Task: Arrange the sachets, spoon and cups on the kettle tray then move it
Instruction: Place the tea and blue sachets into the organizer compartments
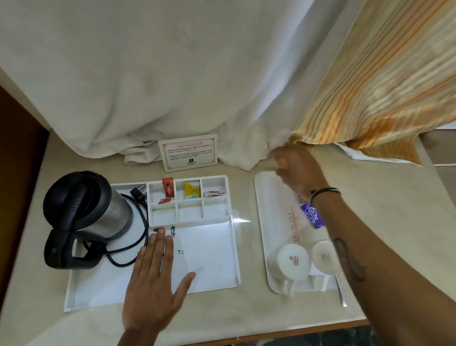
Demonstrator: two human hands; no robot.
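Observation:
The white kettle tray (224, 283) lies at the left with a black and steel kettle (89, 213) on it. Its back compartments hold an orange sachet (168, 187), a yellow sachet (192, 189) and a white sachet (214, 193). My left hand (154, 283) rests flat and open on the tray's floor. A second white tray (268, 196) at the right carries two upturned white cups (290, 260) (324, 256) and a purple sachet (312, 215). A spoon (340, 292) lies at its near edge. My right hand (296, 169) reaches over that tray's far end, fingers curled by the curtain; what it holds is hidden.
A white curtain (161, 64) and a striped orange curtain (388, 68) hang down onto the back of the beige counter (240, 312). A printed card (190, 151) stands behind the kettle tray. The kettle's black cord (138, 229) lies on the tray. Brown wood borders the left.

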